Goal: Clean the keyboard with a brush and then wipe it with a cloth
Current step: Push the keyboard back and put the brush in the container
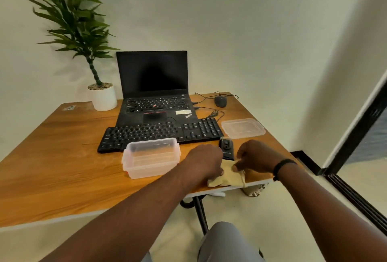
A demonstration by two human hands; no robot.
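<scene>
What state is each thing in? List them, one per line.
Black laptop: lid open, screen dark.
Clear plastic container: open, uncovered.
Clear plastic lid: off, lying beside the black external keyboard.
Beige cloth: crumpled at the table edge.
Left hand: gripping the cloth.
Right hand: pinching the cloth.

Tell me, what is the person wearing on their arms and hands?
Both arms are bare, with no sleeves showing. The left hand wears nothing. Just behind the right hand a black band wraps the wrist. No gloves or rings show.
</scene>
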